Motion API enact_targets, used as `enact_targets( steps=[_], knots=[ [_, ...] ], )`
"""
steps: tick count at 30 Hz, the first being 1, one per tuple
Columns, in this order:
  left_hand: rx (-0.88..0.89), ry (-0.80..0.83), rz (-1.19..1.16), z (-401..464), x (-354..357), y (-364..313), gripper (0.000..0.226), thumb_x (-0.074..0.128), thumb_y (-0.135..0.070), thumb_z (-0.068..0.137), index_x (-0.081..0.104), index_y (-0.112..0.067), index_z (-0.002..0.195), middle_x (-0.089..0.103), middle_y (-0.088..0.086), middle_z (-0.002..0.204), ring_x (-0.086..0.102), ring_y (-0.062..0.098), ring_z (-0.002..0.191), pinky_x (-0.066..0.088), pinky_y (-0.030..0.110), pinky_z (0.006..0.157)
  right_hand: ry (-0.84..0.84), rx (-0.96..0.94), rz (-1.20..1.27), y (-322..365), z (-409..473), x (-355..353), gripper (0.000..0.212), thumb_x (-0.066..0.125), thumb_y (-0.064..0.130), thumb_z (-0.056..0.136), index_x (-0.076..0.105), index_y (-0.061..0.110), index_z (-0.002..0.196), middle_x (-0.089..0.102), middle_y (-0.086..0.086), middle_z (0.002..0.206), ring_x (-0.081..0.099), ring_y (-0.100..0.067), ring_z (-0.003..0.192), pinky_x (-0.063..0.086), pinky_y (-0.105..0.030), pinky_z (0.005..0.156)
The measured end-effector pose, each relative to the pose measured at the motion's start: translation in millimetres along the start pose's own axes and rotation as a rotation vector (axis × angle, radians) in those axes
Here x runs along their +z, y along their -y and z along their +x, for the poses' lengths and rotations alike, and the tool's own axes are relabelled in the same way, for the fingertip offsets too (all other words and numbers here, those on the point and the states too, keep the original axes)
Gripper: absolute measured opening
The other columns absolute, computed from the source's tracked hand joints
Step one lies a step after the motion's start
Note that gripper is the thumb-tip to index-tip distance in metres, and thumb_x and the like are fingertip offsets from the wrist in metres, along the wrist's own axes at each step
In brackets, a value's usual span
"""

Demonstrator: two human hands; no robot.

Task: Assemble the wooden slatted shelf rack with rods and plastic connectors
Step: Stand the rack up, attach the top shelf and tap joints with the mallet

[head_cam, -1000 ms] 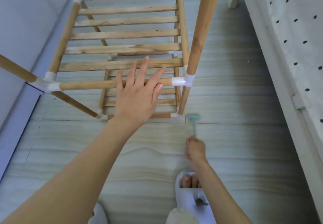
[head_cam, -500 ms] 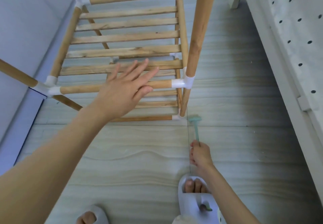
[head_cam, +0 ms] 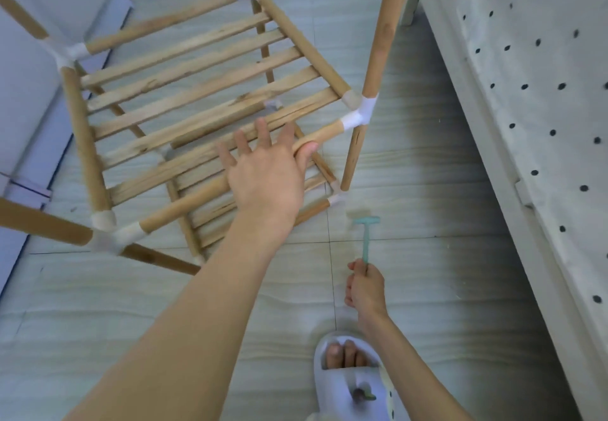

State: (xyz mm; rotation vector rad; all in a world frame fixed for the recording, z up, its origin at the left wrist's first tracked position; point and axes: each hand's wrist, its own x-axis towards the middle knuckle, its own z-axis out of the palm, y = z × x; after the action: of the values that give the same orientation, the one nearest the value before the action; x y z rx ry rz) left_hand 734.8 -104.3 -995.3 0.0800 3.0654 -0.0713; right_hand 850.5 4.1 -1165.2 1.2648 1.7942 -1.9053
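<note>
The wooden slatted shelf rack (head_cam: 204, 91) stands on the tiled floor (head_cam: 131, 295) and fills the 10 to 12 o'clock region of the head view, turned so that its near corner points toward 1 o'clock. Its upper slatted tier is framed by round rods joined at each corner by a white plastic connector; the near-right connector (head_cam: 360, 113) carries an upright rod (head_cam: 383, 29) rising out of frame at 12 o'clock. A second slatted tier lies below the first, near the floor. The left hand (head_cam: 263, 177) lies over the front rod (head_cam: 230, 187) at centre: its grip is spread, four fingers extended flat across the slats, thumb hooked around the rod just beside the near-right connector. The right hand (head_cam: 365, 289), at 5 o'clock and well apart from the rack, has its grip closed around the handle of a small teal hammer (head_cam: 366, 236), whose head points toward 12 o'clock near the rack's lower right corner. A white slipper (head_cam: 348, 384) with toes visible sits at 6 o'clock. A white surface with dark dots (head_cam: 533, 91) runs along the 3 o'clock edge.
</note>
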Motion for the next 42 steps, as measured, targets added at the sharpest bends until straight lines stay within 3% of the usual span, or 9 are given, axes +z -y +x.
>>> enact_targets(
  steps=[2,5,12,16,20,23,27,31,42],
  knots=[
    [0.104,-0.077,0.077,5,-4,7,0.062,0.007,-0.058,0.092,0.034,-0.032,0.142,0.037,0.008,0.148,0.039,0.036,0.129,0.002,0.054,0.115,0.025,-0.034,-0.109,2,7,-2,0.030,0.028,0.024,0.103,0.046,0.016,0.080,0.041,-0.001,0.065,0.036,-0.014,0.054,0.028,-0.024,0.048],
    [0.280,0.008,-0.046,11,-2,32,0.057,0.008,-0.055,0.093,0.010,-0.038,0.148,0.014,0.001,0.157,0.013,0.027,0.144,0.000,0.051,0.116,-0.020,-0.092,-0.203,11,22,-4,0.029,0.029,0.024,0.102,0.051,0.011,0.087,0.048,-0.005,0.077,0.045,-0.020,0.072,0.031,-0.024,0.056],
    [0.278,0.060,-0.182,17,6,30,0.055,0.002,-0.053,0.093,0.001,-0.043,0.146,-0.001,-0.005,0.158,-0.003,0.024,0.145,-0.002,0.052,0.115,-0.469,0.114,0.589,71,65,16,0.034,0.029,0.016,0.102,0.042,-0.005,0.126,0.057,-0.021,0.115,0.059,-0.035,0.104,0.049,-0.038,0.087],
    [0.265,0.057,-0.167,18,7,28,0.054,0.003,-0.052,0.093,0.002,-0.043,0.146,-0.001,-0.005,0.158,-0.002,0.024,0.145,0.000,0.052,0.115,-0.207,0.251,0.660,70,45,79,0.028,0.030,0.015,0.100,0.053,0.006,0.087,0.052,-0.012,0.073,0.052,-0.022,0.057,0.044,-0.022,0.046],
    [0.260,0.046,-0.179,19,8,26,0.053,0.005,-0.051,0.094,0.005,-0.043,0.146,0.000,-0.005,0.158,-0.002,0.024,0.145,0.000,0.052,0.115,-0.400,0.258,0.641,63,59,80,0.028,0.031,0.014,0.101,0.045,-0.001,0.120,0.054,-0.020,0.114,0.055,-0.034,0.104,0.048,-0.043,0.091],
    [0.253,0.052,-0.186,19,7,26,0.053,0.005,-0.051,0.094,0.006,-0.043,0.146,-0.001,-0.005,0.158,-0.002,0.023,0.145,0.000,0.052,0.115,-0.178,0.168,0.534,51,41,95,0.025,0.029,0.016,0.101,0.047,-0.002,0.104,0.051,-0.015,0.090,0.052,-0.024,0.075,0.048,-0.033,0.067],
    [0.249,0.074,-0.190,19,7,23,0.052,0.005,-0.051,0.095,0.004,-0.043,0.146,-0.002,-0.006,0.158,-0.004,0.022,0.145,-0.002,0.050,0.115,-0.373,0.207,0.542,47,53,82,0.037,0.027,0.021,0.102,0.047,-0.007,0.117,0.058,-0.020,0.106,0.059,-0.032,0.091,0.050,-0.043,0.081],
    [0.252,0.053,-0.186,21,8,26,0.053,0.004,-0.052,0.094,0.004,-0.043,0.146,-0.001,-0.006,0.158,-0.002,0.022,0.145,-0.001,0.050,0.116,-0.132,0.138,0.468,51,43,91,0.028,0.027,0.018,0.102,0.050,0.004,0.093,0.040,-0.003,0.065,0.036,-0.011,0.049,0.030,-0.022,0.046],
    [0.155,-0.022,-0.260,47,1,-4,0.048,0.016,-0.038,0.102,0.015,-0.029,0.149,0.011,0.002,0.158,0.004,0.024,0.145,0.004,0.051,0.116,0.102,0.035,0.314,33,-10,27,0.026,0.027,0.018,0.104,0.045,0.008,0.088,0.029,-0.002,0.057,0.025,-0.010,0.039,0.024,-0.021,0.037]
  ],
)
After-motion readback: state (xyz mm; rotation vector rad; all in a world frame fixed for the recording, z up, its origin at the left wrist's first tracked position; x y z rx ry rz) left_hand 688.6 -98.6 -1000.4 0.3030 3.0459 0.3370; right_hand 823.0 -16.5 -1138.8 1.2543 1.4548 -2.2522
